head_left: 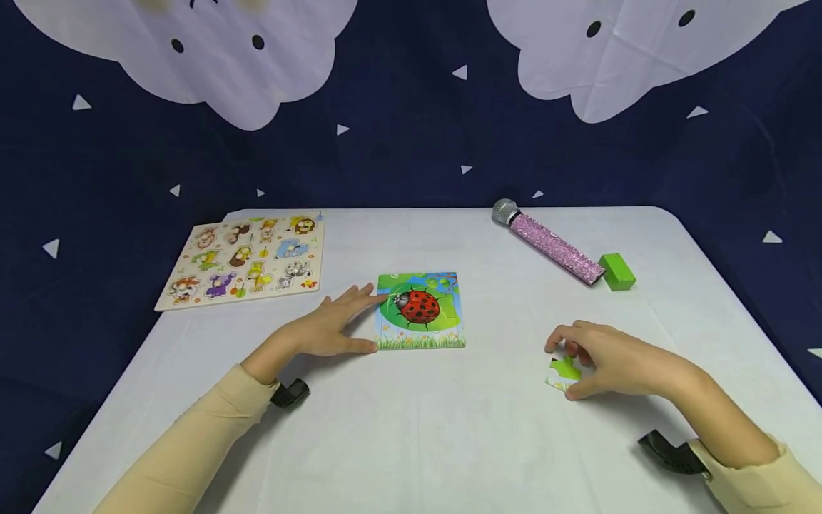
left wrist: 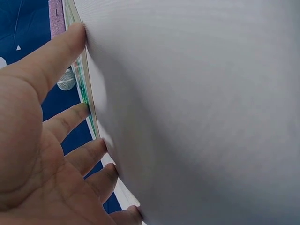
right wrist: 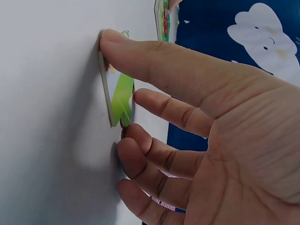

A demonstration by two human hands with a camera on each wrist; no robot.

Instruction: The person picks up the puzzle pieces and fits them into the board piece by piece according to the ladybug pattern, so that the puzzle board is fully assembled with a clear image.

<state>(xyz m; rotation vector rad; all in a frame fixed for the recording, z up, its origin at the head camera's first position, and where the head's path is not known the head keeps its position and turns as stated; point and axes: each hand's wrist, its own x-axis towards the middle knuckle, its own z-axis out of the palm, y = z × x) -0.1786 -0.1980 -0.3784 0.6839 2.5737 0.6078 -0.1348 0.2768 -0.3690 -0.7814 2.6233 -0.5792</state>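
A square ladybug jigsaw puzzle (head_left: 420, 310) lies flat in the middle of the table in the head view. My left hand (head_left: 330, 327) is spread at its left side, with the index fingertip over the edge and the thumb at the lower left corner. In the left wrist view the thumb (left wrist: 61, 54) meets the puzzle's rim. To the right, my right hand (head_left: 619, 360) holds a loose green and white puzzle piece (head_left: 564, 373) by its edges, low at the table. The right wrist view shows the thumb on one edge of this puzzle piece (right wrist: 123, 93), the curled fingers opposite.
A wooden animal peg puzzle (head_left: 247, 260) lies at the back left. Toward the back right are a pink glitter microphone (head_left: 555, 246) and a green block (head_left: 618, 272), close together. A dark blue cloth with clouds (head_left: 398, 107) hangs behind the white table (head_left: 411, 442).
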